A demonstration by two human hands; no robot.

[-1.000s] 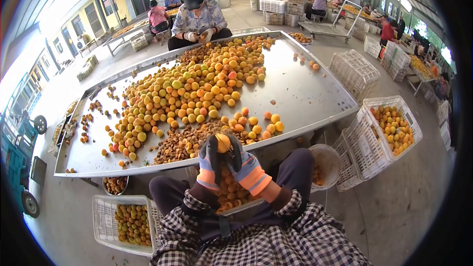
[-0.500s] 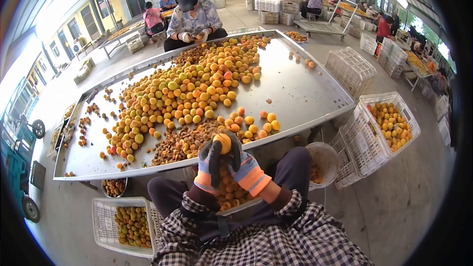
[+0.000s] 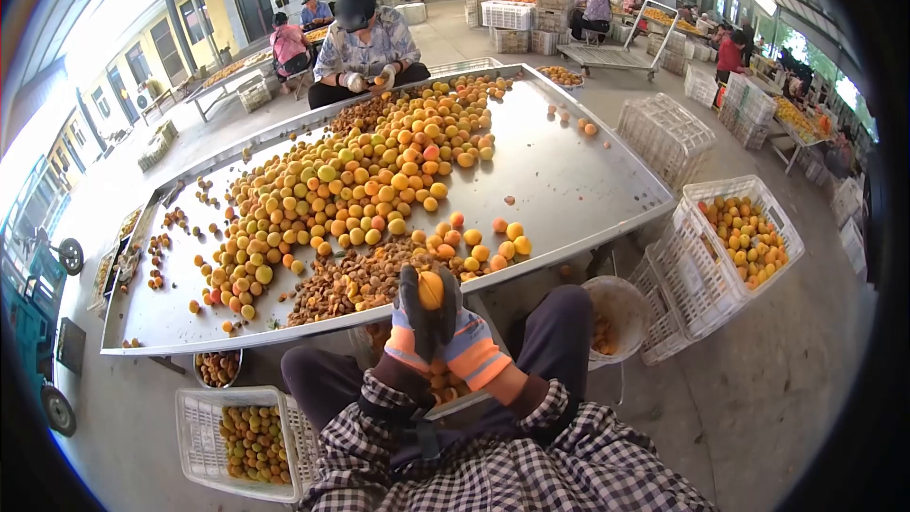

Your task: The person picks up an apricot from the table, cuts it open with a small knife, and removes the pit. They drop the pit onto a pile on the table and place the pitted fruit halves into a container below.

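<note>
Both my gloved hands meet at the near edge of the metal table (image 3: 578, 218). An orange apricot (image 3: 431, 290) sits between their dark fingers, with my left hand (image 3: 409, 318) on one side and my right hand (image 3: 460, 327) on the other. Just beyond my fingers lies a brown heap of pits (image 3: 346, 286). Behind it spreads a large pile of whole apricots (image 3: 322, 192). Below my hands, partly hidden by them, a container of orange fruit pieces (image 3: 445, 385) stands between my knees.
A crate of apricots (image 3: 744, 237) and a bucket (image 3: 621, 318) stand at my right, another crate (image 3: 237, 441) at lower left. Across the table sits a co-worker (image 3: 368, 47) in a dark cap. Farther back are more people, stacked crates (image 3: 668, 137) and a cart (image 3: 607, 57).
My hands have lowered slightly, and the apricot's seam now faces up between my fingers. The view has shifted a little.
</note>
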